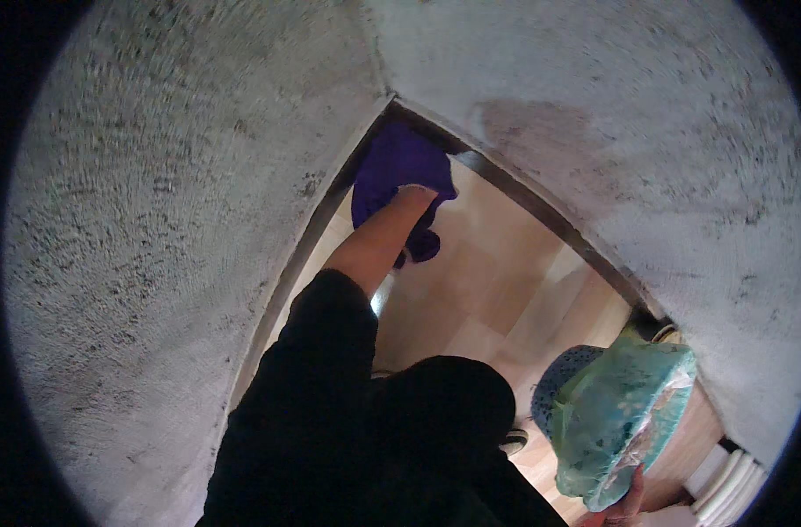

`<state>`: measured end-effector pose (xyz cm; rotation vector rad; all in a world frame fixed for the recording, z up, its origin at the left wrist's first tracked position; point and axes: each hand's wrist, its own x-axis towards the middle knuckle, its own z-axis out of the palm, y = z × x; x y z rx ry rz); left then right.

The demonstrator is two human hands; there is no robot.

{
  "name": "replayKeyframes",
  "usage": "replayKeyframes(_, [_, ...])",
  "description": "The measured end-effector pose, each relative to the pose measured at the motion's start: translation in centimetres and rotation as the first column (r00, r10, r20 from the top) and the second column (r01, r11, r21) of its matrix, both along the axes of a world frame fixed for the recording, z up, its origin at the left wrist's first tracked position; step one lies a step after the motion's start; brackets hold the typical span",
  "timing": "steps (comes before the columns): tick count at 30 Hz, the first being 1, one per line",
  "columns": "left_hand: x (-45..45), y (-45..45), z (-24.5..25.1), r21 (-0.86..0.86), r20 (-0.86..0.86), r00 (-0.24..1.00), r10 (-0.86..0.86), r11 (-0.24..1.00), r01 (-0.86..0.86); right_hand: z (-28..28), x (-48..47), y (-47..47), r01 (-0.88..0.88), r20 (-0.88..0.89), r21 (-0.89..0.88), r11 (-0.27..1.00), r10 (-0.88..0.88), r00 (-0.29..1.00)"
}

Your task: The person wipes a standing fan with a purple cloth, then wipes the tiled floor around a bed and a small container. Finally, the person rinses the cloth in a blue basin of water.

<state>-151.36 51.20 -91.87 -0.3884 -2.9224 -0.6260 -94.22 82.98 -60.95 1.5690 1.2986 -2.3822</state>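
Note:
My left hand point(417, 192) reaches up into the wall corner, and a purple cloth point(400, 158) covers it, so only the wrist end shows. The cloth lies at the dark skirting board, with a loose fold hanging towards the floor. At the lower right, the fingers of my right hand point(627, 507) grip the lower edge of a translucent green plastic bag point(604, 421). Part of that hand is cut off by the picture's edge. Something clear and crinkled shows along the bag's right side. A rounded blue-grey patterned item point(562, 382) sits against the bag's left side.
Rough, stained grey walls meet at the corner, edged by a dark skirting board point(545, 211). Below is a wood-look floor point(466, 290). My dark-clothed knee point(446, 395) is at the lower middle, beside part of a shoe point(515, 441). White curved bars point(726, 487) stand at the lower right.

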Motion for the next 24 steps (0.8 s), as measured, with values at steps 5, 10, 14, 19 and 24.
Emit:
replayKeyframes(5, [2.5, -0.9, 1.6, 0.071, 0.016, 0.999, -0.031, 0.997, 0.03, 2.2, -4.1, -4.2, 0.184, 0.26, 0.233, 0.955, -0.244, 0.934])
replayKeyframes(10, [9.6, -5.7, 2.7, 0.082, 0.098, 0.994, -0.046, 0.996, 0.038, 5.4, -5.4, -6.6, -0.088, 0.008, 0.227, 0.97, 0.089, 0.996])
replayKeyframes(14, [18.1, -12.7, 4.7, 0.064, 0.214, 0.977, -0.008, 0.998, -0.006, 8.9, -7.1, -11.0, -0.135, 0.006, 0.219, 0.966, 0.137, 0.991])
replayKeyframes(19, [28.7, -17.0, 9.2, 0.012, 0.358, 0.931, 0.067, 0.997, -0.076, 11.4, -5.7, -11.9, -0.21, 0.023, 0.223, 0.952, 0.21, 0.977])
replayKeyframes(24, [43.5, -22.9, 13.8, -0.095, 0.51, 0.833, 0.215, 0.976, -0.194, 15.2, -5.9, -12.2, -0.29, 0.015, 0.18, 0.94, 0.292, 0.956])
